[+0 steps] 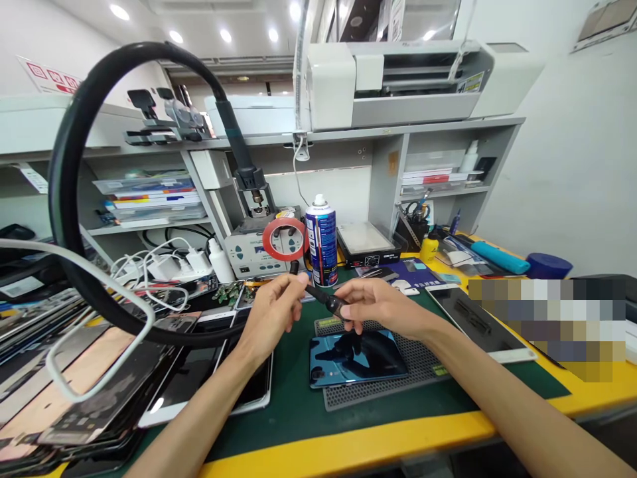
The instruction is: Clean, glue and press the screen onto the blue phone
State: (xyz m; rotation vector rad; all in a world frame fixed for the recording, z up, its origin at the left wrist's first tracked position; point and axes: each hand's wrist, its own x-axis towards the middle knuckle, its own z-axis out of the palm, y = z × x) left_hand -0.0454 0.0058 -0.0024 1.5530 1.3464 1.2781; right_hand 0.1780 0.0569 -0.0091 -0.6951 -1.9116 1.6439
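A slim black pen-shaped tool (318,294) is held between my hands, above a phone; its exact kind I cannot make out. My left hand (279,299) pinches the upper end, where a short black tip pokes out over the fingers. Around the thicker lower end, the fingers of my right hand (371,305) are closed. Beneath lies the phone (358,368) with its glossy blue back facing up, reflecting the hands. It rests on a grey perforated mat (423,372) over a green work mat (293,425).
Dark phones and screen parts (94,385) pile up at left, under a thick black hose (62,179). Behind stand a blue spray can (322,245), a red tape roll (271,242) and a heating plate (368,242). A white tablet (478,318) lies to the right.
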